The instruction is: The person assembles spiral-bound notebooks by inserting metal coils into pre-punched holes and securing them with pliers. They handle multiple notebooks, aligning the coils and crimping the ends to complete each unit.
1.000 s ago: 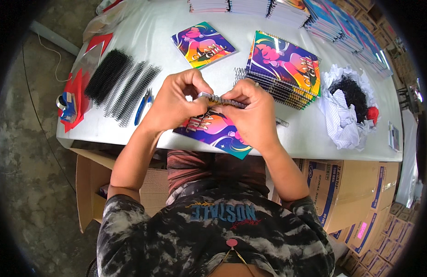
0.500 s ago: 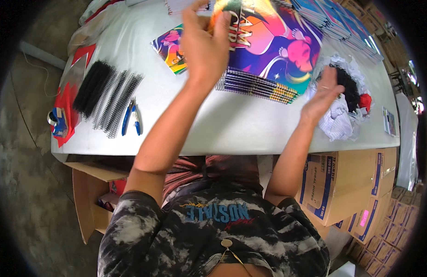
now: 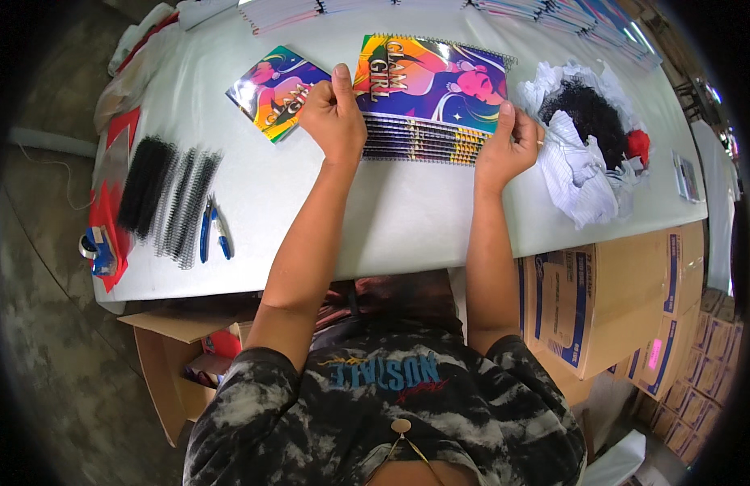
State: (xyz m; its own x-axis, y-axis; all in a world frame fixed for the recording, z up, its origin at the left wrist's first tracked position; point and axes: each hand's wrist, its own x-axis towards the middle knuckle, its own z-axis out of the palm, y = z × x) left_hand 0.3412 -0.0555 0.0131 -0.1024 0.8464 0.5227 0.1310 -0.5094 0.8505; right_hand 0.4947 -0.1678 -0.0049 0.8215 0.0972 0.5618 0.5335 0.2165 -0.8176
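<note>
A spiral notebook (image 3: 440, 77) with a colourful illustrated cover lies sideways, its coil along the far edge. My left hand (image 3: 334, 120) is closed on its near left corner, thumb up. My right hand (image 3: 508, 146) pinches the near right corner between thumb and fingers. Just below the notebook shows a stack of similar notebooks (image 3: 419, 142), spiral edges toward me. Whether the held notebook rests on the stack or hovers slightly above it, I cannot tell. Next to my left hand lies another pile of notebooks (image 3: 273, 89), turned at an angle.
Black plastic coils (image 3: 168, 194) and blue-handled pliers (image 3: 213, 231) lie at the left, beside a tape roll (image 3: 99, 249). Crumpled white paper (image 3: 581, 174) with tangled black coil scraps (image 3: 589, 121) sits at the right. More notebooks line the far edge; cardboard boxes (image 3: 610, 296) stand below the table.
The notebook has come down and levelled out over the stack. My left hand has dropped from its cover to the near left corner; my right hand, open before, has closed on the right corner.
</note>
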